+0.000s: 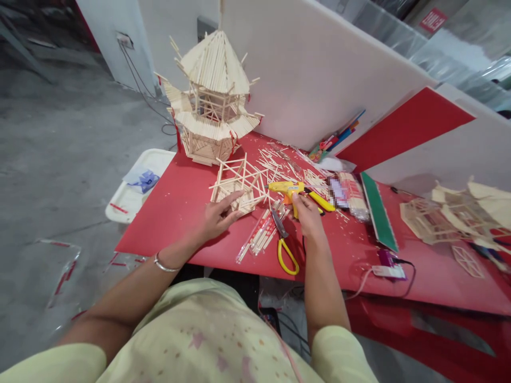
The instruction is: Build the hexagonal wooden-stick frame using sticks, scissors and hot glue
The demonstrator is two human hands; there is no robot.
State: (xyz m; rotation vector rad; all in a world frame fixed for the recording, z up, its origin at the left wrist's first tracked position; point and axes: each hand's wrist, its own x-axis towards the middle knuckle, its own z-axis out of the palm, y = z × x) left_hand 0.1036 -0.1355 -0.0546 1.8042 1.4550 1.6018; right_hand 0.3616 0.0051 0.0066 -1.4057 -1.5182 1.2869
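In front of the pagoda: stick frame up, gaps open

On the red-topped table (167,218), just in front of the tall pale-wood stick pagoda (215,64) and slightly to its R, sits the small open lattice frame of pale sticks (231,187). The wearer's L hand (219,218) lies at its near side, fingers partly extended; can't tell if they pinch a stick or only steady it. The R hand (305,210), R of the pagoda and nearer the wearer, is wrapped round a yellow glue gun w/ orange trigger (285,188), nozzle toward the frame; contact unclear.

Progress, my read: skeleton mostly joined; lower part looks partly filled w/ close-set sticks, upper bars bare. The pagoda has closed roofs & red trim; the frame shows neither, so prob. early-stage, w/ cladding & trim not yet done.

Supplies not used up: scattered loose pale sticks (275,165) R of the pagoda; clear-and-red wrapped stick packs (263,231) in front of it, to the R. Yellow-handled metal scissors (280,226) lie beside the packs, same side of the pagoda, in neither hand.
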